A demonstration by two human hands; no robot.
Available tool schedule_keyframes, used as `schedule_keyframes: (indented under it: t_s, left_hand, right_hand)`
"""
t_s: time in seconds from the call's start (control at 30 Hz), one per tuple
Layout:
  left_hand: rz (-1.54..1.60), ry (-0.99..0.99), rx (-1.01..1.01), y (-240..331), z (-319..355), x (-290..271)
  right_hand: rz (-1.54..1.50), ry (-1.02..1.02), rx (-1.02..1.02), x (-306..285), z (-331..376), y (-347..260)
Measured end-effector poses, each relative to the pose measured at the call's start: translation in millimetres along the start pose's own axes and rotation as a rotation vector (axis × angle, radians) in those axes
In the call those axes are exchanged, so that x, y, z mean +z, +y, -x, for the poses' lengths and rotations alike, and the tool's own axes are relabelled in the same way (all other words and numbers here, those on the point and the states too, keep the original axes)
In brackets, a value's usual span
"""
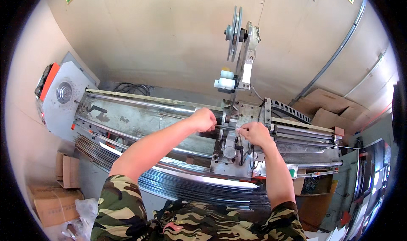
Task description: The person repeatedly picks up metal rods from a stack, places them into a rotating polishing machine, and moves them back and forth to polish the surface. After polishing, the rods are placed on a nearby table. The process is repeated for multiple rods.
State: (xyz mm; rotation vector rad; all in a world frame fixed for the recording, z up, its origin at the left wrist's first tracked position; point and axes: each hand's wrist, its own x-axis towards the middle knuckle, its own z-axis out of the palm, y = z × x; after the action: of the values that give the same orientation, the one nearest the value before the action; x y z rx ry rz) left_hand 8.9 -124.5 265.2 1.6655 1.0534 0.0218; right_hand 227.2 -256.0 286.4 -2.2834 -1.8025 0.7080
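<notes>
My left hand (204,120) is closed over the bed of a long machine, its fingers curled around what looks like a thin metal rod (170,115). That rod runs lengthwise, entering the fist from the left and coming out toward the machine's carriage (247,110). Just to the right, my right hand (255,133) reaches down onto the carriage with thumb and fingers pinched together; whatever lies between them is hidden. A round metal knob (229,152) and a dark lever (241,155) sit on the carriage, below the two hands.
Above the carriage rises an arm with a grey pulley wheel (234,34) and white spools (226,80). Many thin dark rods (182,183) lie bundled along the near side. The machine's end plate (63,97) stands left, cardboard boxes (57,203) lower left, flattened cardboard (326,105) right.
</notes>
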Motion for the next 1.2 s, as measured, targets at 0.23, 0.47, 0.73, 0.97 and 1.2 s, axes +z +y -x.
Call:
schedule_keyframes:
  t_s: [0.23,0.47,0.73,0.97,1.2]
  left_hand:
    - [-0.657,0.372,0.414,-5.4,18.2,8.5]
    - [-1.112,0.384,0.845,15.7,2.3,8.7]
    - [-0.872,0.167,0.697,23.2,-28.2,-3.2]
    - [-0.216,0.076,0.231,19.7,-41.8,-8.5]
    - [-0.56,0.136,0.659,0.8,-33.2,-7.3]
  right_hand:
    - [-0.013,0.176,-0.061,4.1,-7.1,16.5]
    - [0.004,0.312,-0.125,13.1,-11.8,40.7]
    - [-0.133,0.659,-0.373,31.7,-31.4,70.5]
    - [-0.064,0.785,-0.003,34.2,29.9,60.1]
    - [0.264,0.991,0.225,69.7,192.0,120.4]
